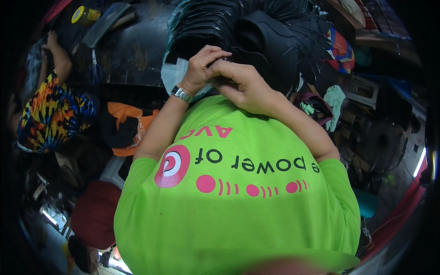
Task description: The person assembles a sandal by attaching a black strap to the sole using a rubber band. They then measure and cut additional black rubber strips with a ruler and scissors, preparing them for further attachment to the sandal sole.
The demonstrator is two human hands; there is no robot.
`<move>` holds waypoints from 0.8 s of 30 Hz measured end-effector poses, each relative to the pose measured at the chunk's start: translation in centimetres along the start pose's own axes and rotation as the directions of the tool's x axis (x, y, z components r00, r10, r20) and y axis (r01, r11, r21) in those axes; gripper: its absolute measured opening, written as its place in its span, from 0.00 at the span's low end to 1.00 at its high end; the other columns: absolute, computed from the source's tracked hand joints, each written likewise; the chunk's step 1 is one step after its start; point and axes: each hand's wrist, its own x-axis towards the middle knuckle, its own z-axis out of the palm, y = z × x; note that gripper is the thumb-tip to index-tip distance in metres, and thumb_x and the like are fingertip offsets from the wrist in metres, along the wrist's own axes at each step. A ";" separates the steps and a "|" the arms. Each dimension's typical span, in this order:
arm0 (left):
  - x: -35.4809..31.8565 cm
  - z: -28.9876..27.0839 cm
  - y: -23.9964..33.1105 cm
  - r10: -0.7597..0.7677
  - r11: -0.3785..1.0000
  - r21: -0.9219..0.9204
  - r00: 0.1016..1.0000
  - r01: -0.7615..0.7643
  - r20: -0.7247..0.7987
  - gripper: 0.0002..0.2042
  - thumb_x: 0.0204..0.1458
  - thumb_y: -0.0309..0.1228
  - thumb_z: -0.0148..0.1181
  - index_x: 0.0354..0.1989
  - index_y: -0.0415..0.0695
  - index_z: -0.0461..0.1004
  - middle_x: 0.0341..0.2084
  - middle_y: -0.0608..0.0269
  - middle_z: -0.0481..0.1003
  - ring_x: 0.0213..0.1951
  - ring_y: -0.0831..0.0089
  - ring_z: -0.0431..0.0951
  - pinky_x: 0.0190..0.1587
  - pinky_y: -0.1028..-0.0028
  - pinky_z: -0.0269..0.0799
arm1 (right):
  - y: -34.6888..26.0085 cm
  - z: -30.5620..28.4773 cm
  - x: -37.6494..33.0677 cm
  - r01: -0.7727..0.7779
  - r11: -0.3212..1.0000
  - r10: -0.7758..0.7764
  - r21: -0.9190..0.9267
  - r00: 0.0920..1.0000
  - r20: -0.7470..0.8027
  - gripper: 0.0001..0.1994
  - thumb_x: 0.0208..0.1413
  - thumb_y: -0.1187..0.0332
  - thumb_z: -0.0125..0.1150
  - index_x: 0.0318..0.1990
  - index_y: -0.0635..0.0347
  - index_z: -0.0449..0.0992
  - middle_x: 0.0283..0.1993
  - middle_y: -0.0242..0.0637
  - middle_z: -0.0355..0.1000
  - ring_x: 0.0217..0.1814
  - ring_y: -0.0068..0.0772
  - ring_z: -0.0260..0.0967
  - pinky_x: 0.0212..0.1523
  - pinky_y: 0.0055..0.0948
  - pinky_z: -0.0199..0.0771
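My left hand (201, 68), with a metal watch (182, 94) on its wrist, and my right hand (243, 85) meet close together over a black moulded piece (268, 43) at the edge of a dark worktable (133, 50). The fingers of both hands pinch a small dark part between them; the part itself is mostly hidden by the fingers. Behind the hands lies a stack of black ribbed pieces (201, 20). A white sheet (174, 73) pokes out under my left hand. My bright green shirt fills the lower picture.
Another person in a multicoloured shirt (50, 114) works at the far left. A yellow tape roll (82, 13) and a dark flat tool (107, 20) lie on the table's back. Orange cloth (133, 123) hangs below the table edge. Cluttered rags and boxes (334, 101) sit at right.
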 end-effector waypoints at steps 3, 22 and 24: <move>0.1 0.4 -0.3 -0.072 0.988 -0.145 0.992 0.056 -0.103 0.09 0.53 0.24 0.67 0.42 0.39 0.83 0.38 0.58 0.81 0.42 0.68 0.82 0.44 0.72 0.78 | -0.3 -0.9 0.2 0.116 0.915 -0.170 -0.388 0.979 -0.109 0.18 0.49 0.83 0.62 0.49 0.61 0.74 0.41 0.43 0.72 0.41 0.49 0.75 0.43 0.37 0.76; -0.4 0.9 0.1 -0.261 0.801 -0.564 0.965 0.201 -0.026 0.10 0.57 0.20 0.63 0.47 0.39 0.80 0.48 0.63 0.75 0.49 0.75 0.76 0.54 0.76 0.71 | 3.7 -1.3 -0.1 -0.124 0.888 -0.062 -0.442 0.921 -0.384 0.10 0.51 0.81 0.67 0.41 0.67 0.78 0.36 0.43 0.75 0.36 0.40 0.77 0.38 0.29 0.76; 0.0 1.0 0.3 -0.162 0.914 -0.386 0.984 0.122 -0.075 0.11 0.53 0.21 0.66 0.46 0.41 0.81 0.47 0.62 0.77 0.48 0.71 0.79 0.54 0.73 0.74 | 3.3 -1.4 -0.3 -0.125 0.872 -0.069 -0.473 0.926 -0.372 0.09 0.51 0.82 0.67 0.40 0.67 0.78 0.37 0.42 0.75 0.37 0.39 0.77 0.38 0.29 0.76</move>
